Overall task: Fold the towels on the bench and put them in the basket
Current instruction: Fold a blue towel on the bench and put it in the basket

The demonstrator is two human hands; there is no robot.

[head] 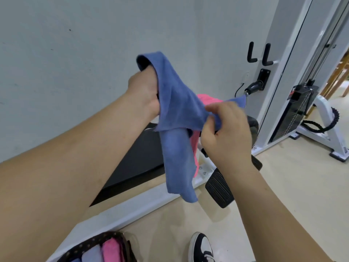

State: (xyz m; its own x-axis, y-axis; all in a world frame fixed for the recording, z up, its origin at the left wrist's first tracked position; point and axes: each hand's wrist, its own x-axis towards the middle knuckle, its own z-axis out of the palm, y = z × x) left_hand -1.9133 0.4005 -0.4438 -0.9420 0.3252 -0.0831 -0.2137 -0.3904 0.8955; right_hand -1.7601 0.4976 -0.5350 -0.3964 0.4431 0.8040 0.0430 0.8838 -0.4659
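Observation:
A blue towel (177, 118) hangs in the air above the black bench (139, 159). My left hand (144, 93) grips its upper edge, with cloth draped over the fingers. My right hand (225, 132) pinches another edge lower and to the right. A loose end of the towel dangles toward the floor. Behind it a pink towel (206, 98) lies on the bench, mostly hidden. The dark dotted basket (83, 248) sits at the bottom left with folded pink, white and blue towels inside.
A white weight machine (294, 103) with black handles stands at the right against the pale wall. A ribbed black footplate (219, 190) juts out below my right hand. The bench's white frame (132, 207) runs along the beige floor. My shoe (203, 247) shows at the bottom.

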